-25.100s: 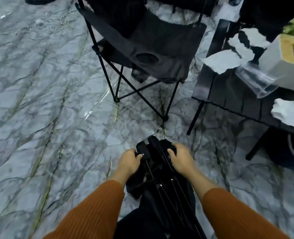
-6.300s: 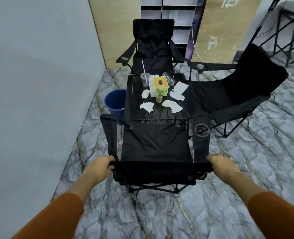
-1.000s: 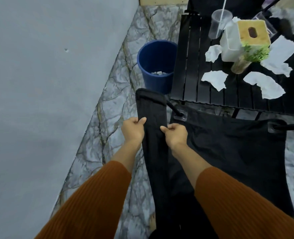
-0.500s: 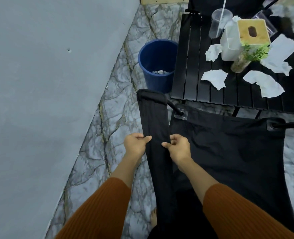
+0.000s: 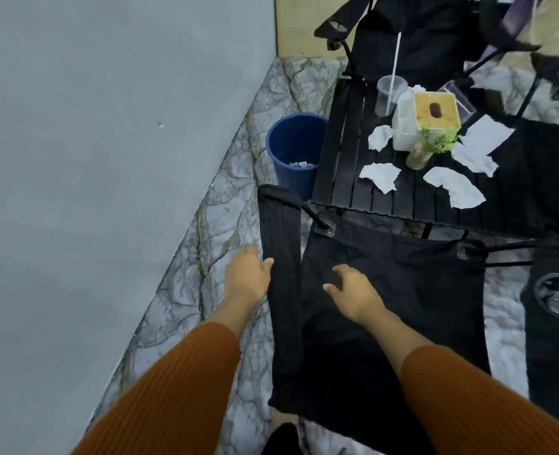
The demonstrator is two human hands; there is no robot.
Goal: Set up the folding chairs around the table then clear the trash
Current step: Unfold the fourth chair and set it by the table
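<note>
You're hovering left hand [image 5: 247,277], right hand [image 5: 353,290], fingers loose, flanking black fabric armrest [image 5: 281,254], four crumpled white papers [image 5: 380,177] lying on slatted table [image 5: 342,159].

Indoor room: marble-pattern floor [image 5: 225,205], grey wall [image 5: 91,159], folding chair [image 5: 403,284], table [image 5: 340,165].

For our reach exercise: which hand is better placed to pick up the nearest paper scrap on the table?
Probably the right hand: open above the chair seat, nearer the paper scrap. The left hand lies outside the armrest.
</note>
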